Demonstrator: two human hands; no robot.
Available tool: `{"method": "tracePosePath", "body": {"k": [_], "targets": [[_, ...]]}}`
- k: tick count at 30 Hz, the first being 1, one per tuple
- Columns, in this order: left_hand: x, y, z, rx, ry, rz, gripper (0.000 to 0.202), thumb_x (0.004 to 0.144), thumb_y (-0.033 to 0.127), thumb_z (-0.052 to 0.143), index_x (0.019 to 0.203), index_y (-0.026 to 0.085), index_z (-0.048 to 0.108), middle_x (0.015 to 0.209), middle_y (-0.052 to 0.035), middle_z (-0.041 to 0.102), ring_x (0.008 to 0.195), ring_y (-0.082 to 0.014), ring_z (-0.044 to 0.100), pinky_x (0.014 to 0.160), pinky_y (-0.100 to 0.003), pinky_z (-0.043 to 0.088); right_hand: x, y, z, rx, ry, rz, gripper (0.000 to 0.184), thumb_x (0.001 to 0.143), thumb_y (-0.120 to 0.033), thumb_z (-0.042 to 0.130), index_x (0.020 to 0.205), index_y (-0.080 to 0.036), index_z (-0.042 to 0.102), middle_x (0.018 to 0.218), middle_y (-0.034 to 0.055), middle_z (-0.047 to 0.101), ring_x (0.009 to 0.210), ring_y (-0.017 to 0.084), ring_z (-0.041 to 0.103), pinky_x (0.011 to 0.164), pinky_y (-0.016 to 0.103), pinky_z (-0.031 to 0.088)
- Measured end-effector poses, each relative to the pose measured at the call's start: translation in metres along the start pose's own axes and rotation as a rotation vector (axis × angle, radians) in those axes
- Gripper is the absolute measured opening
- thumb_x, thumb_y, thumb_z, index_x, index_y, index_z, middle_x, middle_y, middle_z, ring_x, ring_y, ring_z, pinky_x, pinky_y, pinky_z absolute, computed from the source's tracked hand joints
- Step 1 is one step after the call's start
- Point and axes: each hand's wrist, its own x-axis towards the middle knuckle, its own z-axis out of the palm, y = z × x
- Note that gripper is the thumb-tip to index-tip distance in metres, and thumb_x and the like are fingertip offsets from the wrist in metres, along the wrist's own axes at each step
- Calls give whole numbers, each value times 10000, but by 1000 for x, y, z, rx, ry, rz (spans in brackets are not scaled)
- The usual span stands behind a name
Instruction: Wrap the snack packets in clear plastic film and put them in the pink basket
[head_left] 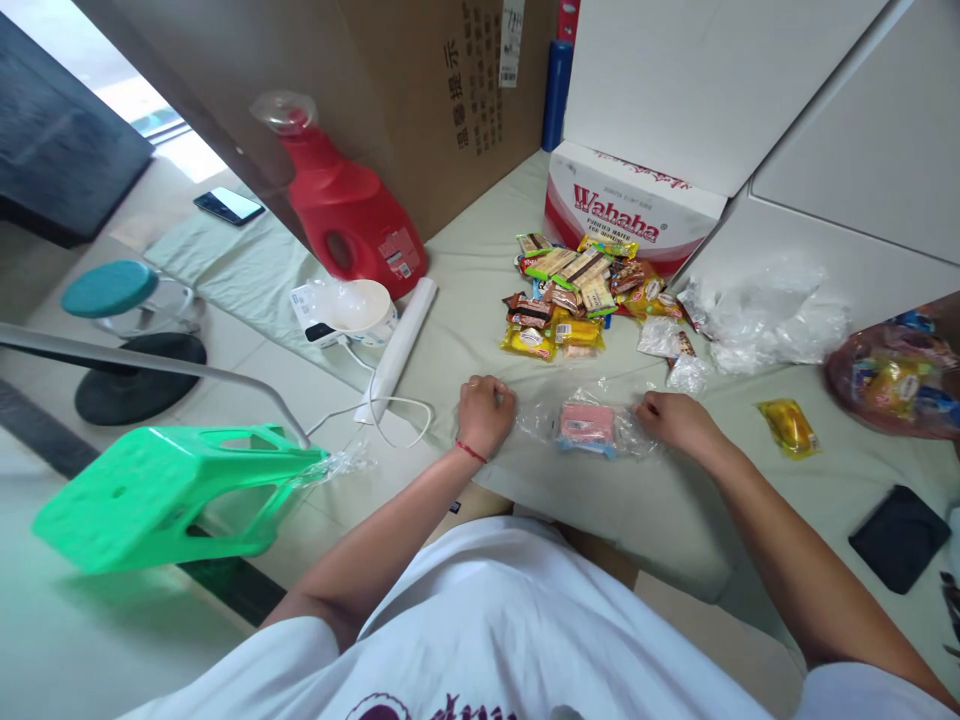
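A clear plastic bag (600, 425) with a pink packet (586, 422) inside lies on the pale green cloth in front of me. My left hand (485, 413) is closed into a fist at the bag's left end. At the bag's right end my right hand (677, 418) has its fingers curled and pinching the plastic. Just beyond the bag sits a pile of several wrapped snacks (574, 295). A single yellow snack packet (787, 427) lies alone to the right.
A white Wahaha box (626, 205) stands behind the snacks, crumpled clear bags (772, 315) to its right. A red jug (341, 200), white bowl (352, 305) and white roll (397, 350) sit left. A green stool (165, 495) lies tipped. A black pad (898, 537) and a filled snack bag (896, 380) are right.
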Motion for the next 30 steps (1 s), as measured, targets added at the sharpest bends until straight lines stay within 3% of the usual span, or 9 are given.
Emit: {"method": "tracePosePath", "body": {"k": [4,9,11,13,17,20,23,26,30], "targets": [[-1,-8,-17,-37,292,-50,167,772,125,554,908,218,584,983,-95,608,947,-273,571,873,-455,481,-15,-28,-16,-213,355,-193,335,1038,-346,452,968,-188,739,1003,174,674,968,297,559,744,365,407],[-39,6,-58,-32,504,237,164,828,94,492,868,235,566,894,-67,599,905,-255,573,847,-450,464,-22,-62,-4,-156,131,-556,306,1057,-352,498,1152,-271,776,1044,120,670,958,267,518,809,376,393],[-61,21,-63,-52,381,521,192,903,146,464,903,250,626,891,-63,634,858,-242,592,818,-442,461,-18,-67,9,-175,82,-541,297,1055,-360,515,1157,-285,783,1022,121,660,947,265,506,802,376,376],[-74,39,-55,-74,110,784,293,940,195,441,1071,279,689,996,-69,708,894,-237,627,823,-438,458,-15,-65,18,-165,84,-514,300,1056,-370,518,1165,-287,785,999,121,654,939,262,503,804,370,367],[-66,66,-18,89,-267,738,474,946,184,462,1371,287,644,1285,-89,726,1080,-269,605,861,-463,415,-3,-46,19,-23,50,-541,328,1062,-307,482,1242,-272,754,1001,101,686,910,235,540,839,348,393],[-52,72,3,191,-302,690,392,933,144,523,1241,295,714,1231,-70,751,1011,-267,573,820,-458,387,20,-32,10,4,149,-444,387,1044,-240,451,1351,-201,683,1156,135,703,1031,266,564,929,372,405],[-49,72,9,245,-274,728,272,953,149,555,1110,281,734,1158,-54,762,1019,-257,564,816,-443,373,51,-30,5,-100,175,-289,484,985,-357,590,1426,-156,607,1227,183,688,1160,348,527,954,417,401],[-52,71,8,265,-252,756,197,975,175,570,1057,262,726,1107,-49,761,1006,-247,567,815,-431,367,76,-37,1,-149,39,-232,473,901,-361,711,1327,-161,664,1079,167,728,1146,356,548,939,412,409],[-56,70,8,285,-245,800,187,985,170,565,1073,242,713,1105,-52,755,999,-242,564,800,-425,364,82,-42,-11,53,-79,-262,190,908,-269,650,1026,-192,777,882,82,740,955,265,626,848,320,424]]}}
